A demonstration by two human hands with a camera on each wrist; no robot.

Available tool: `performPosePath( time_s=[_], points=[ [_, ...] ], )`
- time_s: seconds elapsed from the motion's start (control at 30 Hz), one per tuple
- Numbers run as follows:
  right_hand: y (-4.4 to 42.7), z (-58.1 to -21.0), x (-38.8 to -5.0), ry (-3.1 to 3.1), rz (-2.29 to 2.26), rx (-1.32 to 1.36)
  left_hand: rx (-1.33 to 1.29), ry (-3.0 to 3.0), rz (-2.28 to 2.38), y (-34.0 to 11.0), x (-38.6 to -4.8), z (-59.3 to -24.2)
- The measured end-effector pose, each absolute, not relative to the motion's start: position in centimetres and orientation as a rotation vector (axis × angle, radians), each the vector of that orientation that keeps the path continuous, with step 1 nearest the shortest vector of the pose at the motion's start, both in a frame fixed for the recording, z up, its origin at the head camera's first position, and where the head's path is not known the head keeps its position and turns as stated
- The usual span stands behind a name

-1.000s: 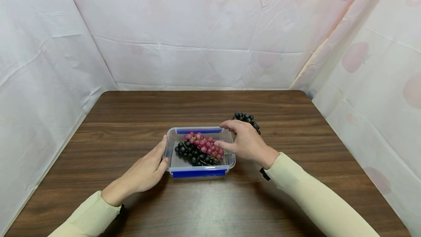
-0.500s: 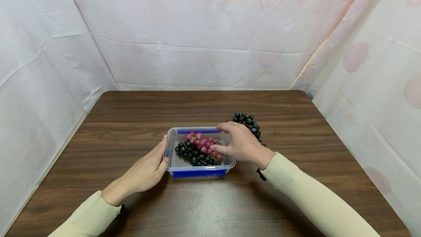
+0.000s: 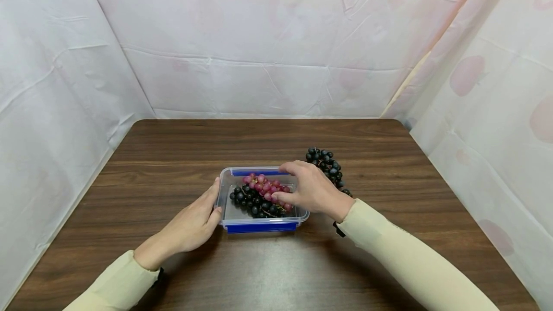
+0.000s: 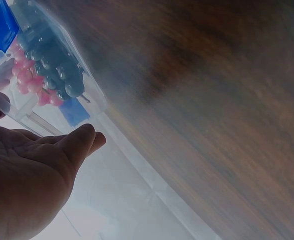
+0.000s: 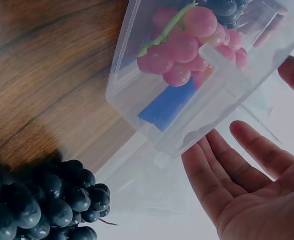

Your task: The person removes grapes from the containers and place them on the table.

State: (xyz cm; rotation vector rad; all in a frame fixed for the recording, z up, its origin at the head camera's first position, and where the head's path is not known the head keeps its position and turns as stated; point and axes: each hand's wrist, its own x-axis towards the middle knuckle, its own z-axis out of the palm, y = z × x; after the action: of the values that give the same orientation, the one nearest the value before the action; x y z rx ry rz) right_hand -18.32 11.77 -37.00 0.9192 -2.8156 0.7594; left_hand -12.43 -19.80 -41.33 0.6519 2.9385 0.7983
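Observation:
A clear plastic box (image 3: 230, 221) with blue latches stands on the table without a lid on it. Inside lie a bunch of pink grapes (image 3: 265, 187) and a bunch of black grapes (image 3: 248, 201). My left hand (image 3: 187, 224) rests along the box's left side with its fingers straight. My right hand (image 3: 313, 188) hovers over the right end, thumb above the pink grapes, fingers near the far rim. In the right wrist view its fingers (image 5: 227, 175) are extended and hold nothing visible; whether they touch the wall cannot be told.
Another bunch of black grapes (image 3: 331, 169) lies on the dark wooden table (image 3: 181, 145), just beyond my right hand. White patterned sheets (image 3: 268, 88) hang behind the table and along both sides.
My right hand has shifted slightly left, farther over the box, showing more of the black grapes behind it. My left hand and the box have stayed put.

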Motion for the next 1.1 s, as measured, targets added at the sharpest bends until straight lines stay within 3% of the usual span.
performPosePath(
  time_s=[1.1],
  points=[
    [10.2,-37.6,-18.8,-2.96,0.73,0.916,0.653,2.946,0.782,-19.9,-12.4,-41.3]
  ],
)
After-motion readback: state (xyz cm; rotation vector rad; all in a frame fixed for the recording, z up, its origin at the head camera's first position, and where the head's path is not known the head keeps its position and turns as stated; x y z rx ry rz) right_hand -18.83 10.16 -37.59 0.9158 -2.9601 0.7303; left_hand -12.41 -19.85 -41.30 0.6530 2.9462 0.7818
